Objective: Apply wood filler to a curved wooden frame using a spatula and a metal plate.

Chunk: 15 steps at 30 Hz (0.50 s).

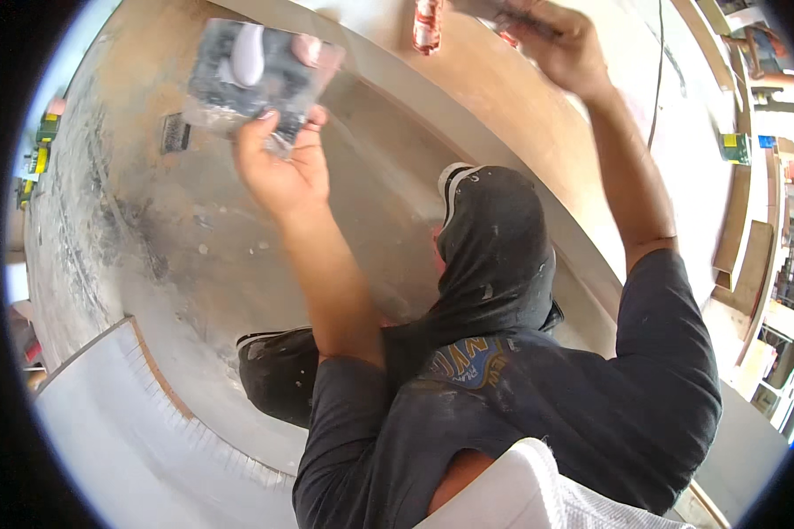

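Note:
My left hand (284, 167) grips the lower edge of a flat, dark square mixing board (265, 99), held up above the floor. On the board lie a long whitish dollop of paste (248, 55) and a smaller pink dollop (306, 49). My right hand (563, 48), raised at the top edge of the view, is closed around a dark, flat putty knife (503, 12), blurred and partly cut off. Close to its tip, a red-and-white streaked patch (427, 26) shows against the long pale curved panel (494, 88).
The panel runs diagonally past my bent knee (494, 229). A small dark grated piece (175, 134) lies on the stained floor (150, 256). At lower left stands a white sheet (141, 423) with a brown edge. Wooden boards (734, 229) line the right, and a dark cable (657, 79) hangs across the panel.

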Motion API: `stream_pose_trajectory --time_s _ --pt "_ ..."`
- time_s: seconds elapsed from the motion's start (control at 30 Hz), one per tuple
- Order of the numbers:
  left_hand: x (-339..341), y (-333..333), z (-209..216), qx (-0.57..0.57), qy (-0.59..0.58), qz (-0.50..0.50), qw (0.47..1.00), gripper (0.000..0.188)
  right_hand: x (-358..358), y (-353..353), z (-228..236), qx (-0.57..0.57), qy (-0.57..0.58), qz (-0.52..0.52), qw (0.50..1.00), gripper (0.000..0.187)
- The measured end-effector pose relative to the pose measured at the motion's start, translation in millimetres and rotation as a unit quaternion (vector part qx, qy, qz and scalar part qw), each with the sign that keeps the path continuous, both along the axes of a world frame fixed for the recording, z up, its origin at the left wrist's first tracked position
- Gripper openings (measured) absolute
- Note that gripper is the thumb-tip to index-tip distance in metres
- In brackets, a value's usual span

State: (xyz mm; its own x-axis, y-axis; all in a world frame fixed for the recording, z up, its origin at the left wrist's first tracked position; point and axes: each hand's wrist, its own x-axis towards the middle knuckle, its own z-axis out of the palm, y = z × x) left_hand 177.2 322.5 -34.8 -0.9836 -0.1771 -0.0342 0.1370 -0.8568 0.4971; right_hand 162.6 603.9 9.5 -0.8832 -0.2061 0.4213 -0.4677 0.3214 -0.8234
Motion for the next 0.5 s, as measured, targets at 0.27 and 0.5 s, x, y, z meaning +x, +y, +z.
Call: stream_pose_trajectory --time_s 0.27,0.5 --pt "18 -10 5 0.015 0.020 -0.001 1.000 0.028 10 -89 18 0.358 0.244 0.055 0.899 0.039" --pt "19 -58 31 -0.160 0.031 0.136 0.977 0.036 -13 -126 52 0.295 0.297 0.037 0.907 0.033"
